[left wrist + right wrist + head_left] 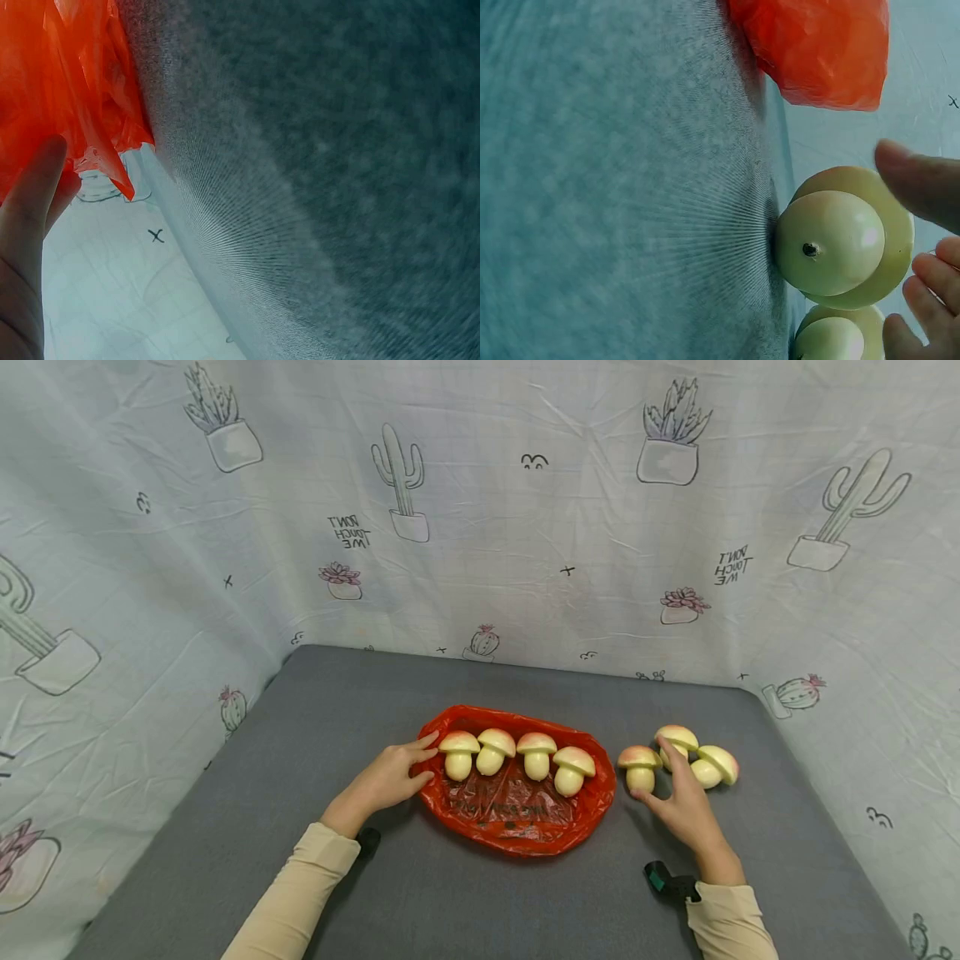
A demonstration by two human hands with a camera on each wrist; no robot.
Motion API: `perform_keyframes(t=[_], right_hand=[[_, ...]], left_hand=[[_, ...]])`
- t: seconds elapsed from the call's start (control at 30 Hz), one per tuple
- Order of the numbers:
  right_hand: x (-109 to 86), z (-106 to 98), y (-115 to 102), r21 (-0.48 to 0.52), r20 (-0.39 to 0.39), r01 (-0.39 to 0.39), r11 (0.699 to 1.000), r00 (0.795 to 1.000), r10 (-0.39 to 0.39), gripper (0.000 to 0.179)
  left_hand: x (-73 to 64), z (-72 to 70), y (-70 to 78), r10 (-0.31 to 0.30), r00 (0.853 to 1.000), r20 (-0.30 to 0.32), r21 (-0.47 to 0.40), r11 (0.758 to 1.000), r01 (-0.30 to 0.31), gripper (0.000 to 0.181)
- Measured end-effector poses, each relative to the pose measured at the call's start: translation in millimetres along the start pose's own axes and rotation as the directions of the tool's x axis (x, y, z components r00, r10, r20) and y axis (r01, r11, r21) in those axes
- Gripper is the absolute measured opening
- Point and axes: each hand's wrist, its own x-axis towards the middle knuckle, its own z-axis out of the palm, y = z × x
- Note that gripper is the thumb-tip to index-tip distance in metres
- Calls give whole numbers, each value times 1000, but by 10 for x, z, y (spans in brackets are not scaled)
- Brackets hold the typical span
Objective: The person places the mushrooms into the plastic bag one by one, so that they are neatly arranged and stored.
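Head view: your left hand [386, 775], left of centre in the frame, has its fingers apart and nearly straight at the left rim of the red bag [517, 847], which lies open just below the middle. Inside it, four mushrooms [536, 756] sit in a row along the upper part. Your right hand [684, 802], at lower right, spreads thumb and fingers apart around the left loose mushroom [640, 768]; you cannot tell whether the thumb touches it. The upper loose mushroom [675, 737] and the right loose mushroom [720, 764] lie beside your fingers, right of the bag. In the right wrist view, a mushroom shows its stem right of centre. The grey table [480, 910] fills the lower frame, with patterned cloth [480, 527] above.
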Motion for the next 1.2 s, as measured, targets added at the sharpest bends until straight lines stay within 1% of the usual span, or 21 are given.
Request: perform_keyframes(t=[0.1,0.2,0.53,0.8,1.0,1.2], right_hand=[[-9,8,32,-6,31,19,1000,999,-19,94],[-20,15,54,-14,50,31,999,998,-30,94],[-16,38,61,-29,91,28,999,996,-25,90],[-10,66,58,-73,38,79,994,996,-76,77],[-19,75,75,-74,7,84,994,996,-84,76],[-37,85,96,-93,-29,104,990,994,-108,77]], left_hand=[[-4,6,-12,5,1000,-2,7,1000,-5,45],[-5,8,-11,3,1000,-1,-7,1000,-3,45],[-6,-5,7,-13,1000,5,-12,1000,13,45],[-14,1,12,-29,1000,12,-12,999,29,45],[-8,0,12,-23,1000,8,-16,1000,23,45],[-10,-1,13,-21,1000,9,-18,1000,21,45]])
